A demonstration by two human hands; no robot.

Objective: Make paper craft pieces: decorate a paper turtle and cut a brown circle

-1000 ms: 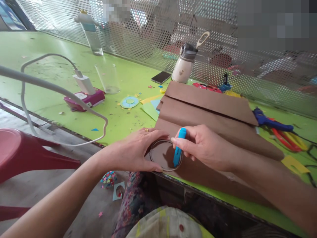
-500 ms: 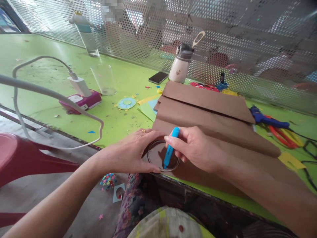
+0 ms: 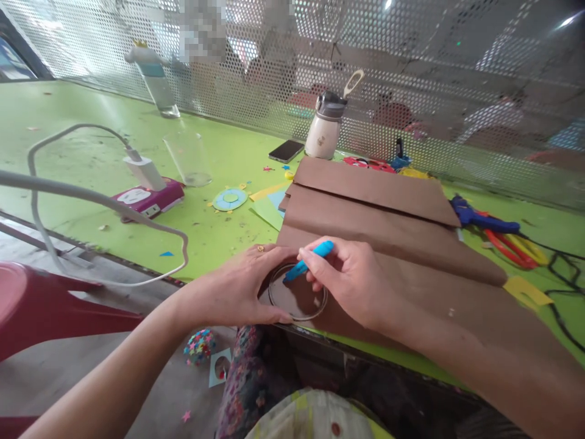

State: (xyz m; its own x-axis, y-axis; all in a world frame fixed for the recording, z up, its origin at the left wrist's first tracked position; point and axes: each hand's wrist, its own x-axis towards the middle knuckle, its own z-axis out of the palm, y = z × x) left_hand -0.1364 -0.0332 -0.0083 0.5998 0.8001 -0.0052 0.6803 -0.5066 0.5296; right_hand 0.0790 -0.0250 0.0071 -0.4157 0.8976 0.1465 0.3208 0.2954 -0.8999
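My left hand [image 3: 242, 286] curves around the left side of a thin round ring [image 3: 305, 318], holding it flat on brown paper [image 3: 356, 213] at the table's near edge. Its thumb lies along the near rim and its fingers along the far side. In my right hand [image 3: 356, 277] is a blue highlighter [image 3: 296, 270], pinched between thumb and fingers. The pen leans strongly, its tip inside the ring by the upper left rim. Whether the tip touches the paper cannot be made out.
Behind the folded paper stand a white bottle [image 3: 322, 131] and a phone [image 3: 286, 150]. A clear cup [image 3: 188, 160] and a purple power socket [image 3: 158, 201] with a looping white cable [image 3: 176, 231] are on the left. Scissors [image 3: 512, 249] and a blue glue gun [image 3: 479, 219] lie right.
The highlighter's tip has moved from the ring's near rim to its upper left side, and the pen leans much more. My left hand keeps its hold on the ring.
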